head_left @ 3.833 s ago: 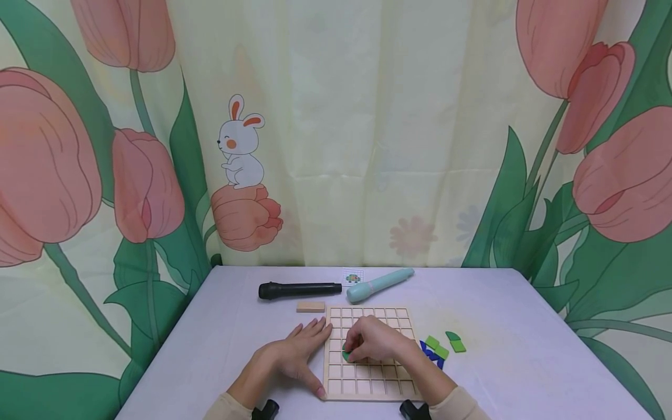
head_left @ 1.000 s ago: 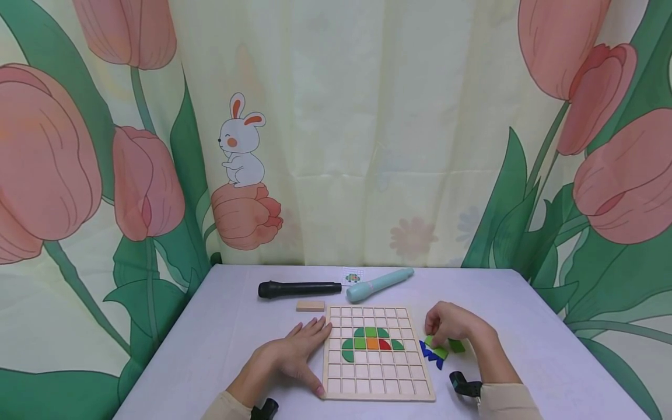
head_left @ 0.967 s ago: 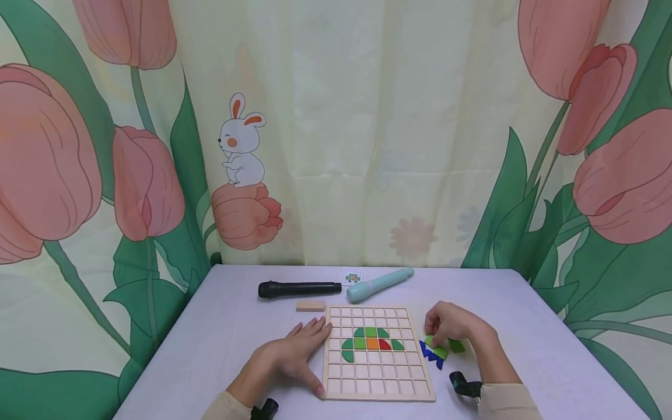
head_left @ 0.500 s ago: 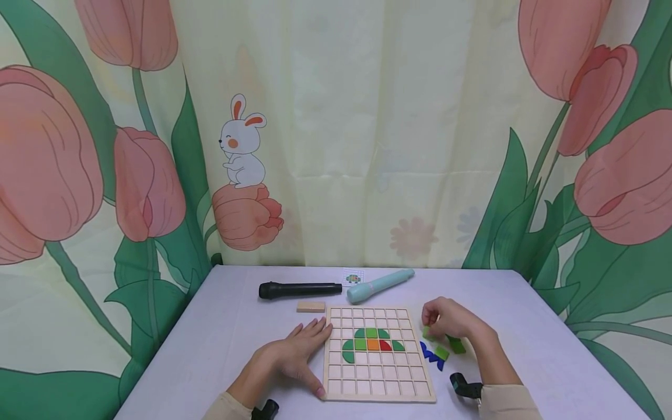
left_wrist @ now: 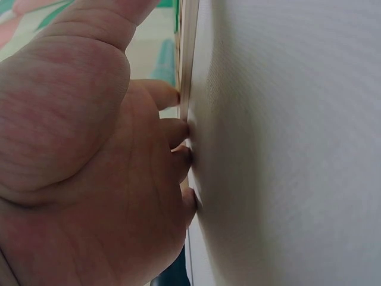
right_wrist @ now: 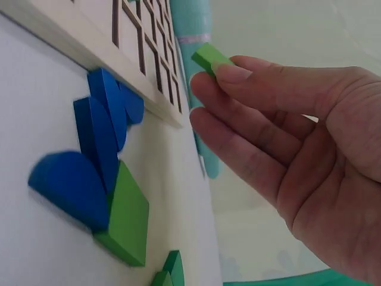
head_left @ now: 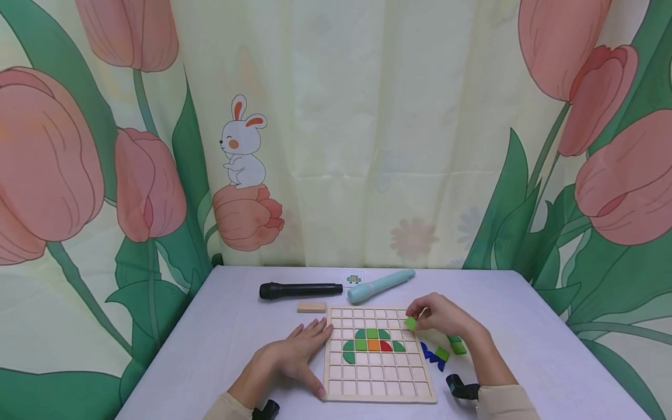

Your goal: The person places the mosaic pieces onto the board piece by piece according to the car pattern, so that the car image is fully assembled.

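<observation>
A pale lilac table (head_left: 236, 338) stood before a curtain (head_left: 336, 128) printed with tulips and a rabbit. Nearest me, my left hand (head_left: 294, 356) lay flat on the table with straight fingers, pressing against the left edge of the wooden grid board (head_left: 378, 379); the left wrist view showed the fingertips (left_wrist: 181, 134) meeting that edge. On the board sat a small patch of green, orange and red tiles (head_left: 373, 342) in the middle rows. Just right of the board lay blue pieces (head_left: 431, 356) with loose green pieces (head_left: 455, 345) beside them. My right hand (head_left: 441, 318) hovered over the board's far right corner, pinching a light green square tile (head_left: 410, 323) between thumb and fingertips, clear of the grid; the right wrist view showed the tile (right_wrist: 209, 58) at the fingertips above the board's edge. Farther off lay a small wooden block (head_left: 311, 306), a black microphone (head_left: 299, 290), a pale blue pen-shaped device (head_left: 379, 285), and a small picture card (head_left: 353, 278).
</observation>
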### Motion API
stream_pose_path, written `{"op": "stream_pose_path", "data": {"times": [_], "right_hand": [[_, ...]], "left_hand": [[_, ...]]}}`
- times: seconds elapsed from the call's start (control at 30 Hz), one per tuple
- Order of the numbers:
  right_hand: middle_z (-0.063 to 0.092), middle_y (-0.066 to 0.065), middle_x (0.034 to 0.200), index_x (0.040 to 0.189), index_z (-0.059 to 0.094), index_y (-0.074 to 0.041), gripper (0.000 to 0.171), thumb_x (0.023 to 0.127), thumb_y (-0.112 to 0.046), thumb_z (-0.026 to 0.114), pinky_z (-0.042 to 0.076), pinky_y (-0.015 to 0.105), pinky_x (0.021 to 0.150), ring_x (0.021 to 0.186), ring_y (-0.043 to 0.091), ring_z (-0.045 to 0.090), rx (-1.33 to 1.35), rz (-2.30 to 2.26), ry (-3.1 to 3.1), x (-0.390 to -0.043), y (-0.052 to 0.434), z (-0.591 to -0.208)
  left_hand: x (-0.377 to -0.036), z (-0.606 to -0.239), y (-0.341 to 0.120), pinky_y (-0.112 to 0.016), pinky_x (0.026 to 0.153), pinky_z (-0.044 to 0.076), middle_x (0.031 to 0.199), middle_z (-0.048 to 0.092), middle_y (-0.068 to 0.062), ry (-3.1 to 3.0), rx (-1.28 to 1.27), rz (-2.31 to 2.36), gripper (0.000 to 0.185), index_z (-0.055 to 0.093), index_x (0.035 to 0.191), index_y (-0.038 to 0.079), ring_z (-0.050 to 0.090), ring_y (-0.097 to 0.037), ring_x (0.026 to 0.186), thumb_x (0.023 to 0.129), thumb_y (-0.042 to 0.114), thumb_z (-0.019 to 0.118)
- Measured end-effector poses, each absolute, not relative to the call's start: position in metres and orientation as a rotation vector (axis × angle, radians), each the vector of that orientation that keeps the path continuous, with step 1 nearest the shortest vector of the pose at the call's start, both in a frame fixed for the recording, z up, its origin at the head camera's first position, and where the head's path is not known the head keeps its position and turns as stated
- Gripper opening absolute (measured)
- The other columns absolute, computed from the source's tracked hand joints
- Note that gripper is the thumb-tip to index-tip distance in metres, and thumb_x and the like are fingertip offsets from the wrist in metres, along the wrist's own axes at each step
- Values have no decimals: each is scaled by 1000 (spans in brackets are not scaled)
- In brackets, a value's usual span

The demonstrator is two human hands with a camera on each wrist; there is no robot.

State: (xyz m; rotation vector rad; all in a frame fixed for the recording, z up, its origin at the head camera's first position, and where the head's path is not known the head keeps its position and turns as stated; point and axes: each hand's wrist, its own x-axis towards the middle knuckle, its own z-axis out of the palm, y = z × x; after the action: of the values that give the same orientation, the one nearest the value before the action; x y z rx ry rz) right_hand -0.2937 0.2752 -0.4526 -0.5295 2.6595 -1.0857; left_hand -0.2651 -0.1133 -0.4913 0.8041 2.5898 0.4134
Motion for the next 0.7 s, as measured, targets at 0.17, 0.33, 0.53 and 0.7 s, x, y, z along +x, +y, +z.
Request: {"op": "stream_pose_path", "data": {"times": [0.17,0.33,0.53,0.7], "right_hand": [[75,3,101,112,77,-4,26,86,0,80,59,27,77,85,19,63,-563,-1090,2655,-293,265,-452],[76,1,101,112,77,-4,27,86,-6,83,60,24,78,82,15,64,-615,-1089,2666,-293,258,-451],[75,2,97,109,77,-7,23,87,-7,83,59,24,75,81,18,64,-657,-1093,2640,-292,248,-448],[74,1,94,106,77,-12,21,86,-8,84,59,24,73,81,19,64,-678,-1100,2610,-291,240,-449]], "left_hand": [[-264,-491,-114,-54,133,8,177,11,-7,2591,809,408,137,17,168,22,8,-28,164,63,76,85],[-264,-490,-113,-54,133,8,177,12,-7,2595,813,405,137,18,168,22,8,-28,164,63,76,86],[-263,-489,-113,-54,133,8,177,12,-7,2592,807,412,136,18,168,22,9,-28,164,63,75,86],[-263,-488,-112,-54,133,9,176,12,-7,2595,805,413,136,19,168,22,9,-28,164,63,74,87]]}}
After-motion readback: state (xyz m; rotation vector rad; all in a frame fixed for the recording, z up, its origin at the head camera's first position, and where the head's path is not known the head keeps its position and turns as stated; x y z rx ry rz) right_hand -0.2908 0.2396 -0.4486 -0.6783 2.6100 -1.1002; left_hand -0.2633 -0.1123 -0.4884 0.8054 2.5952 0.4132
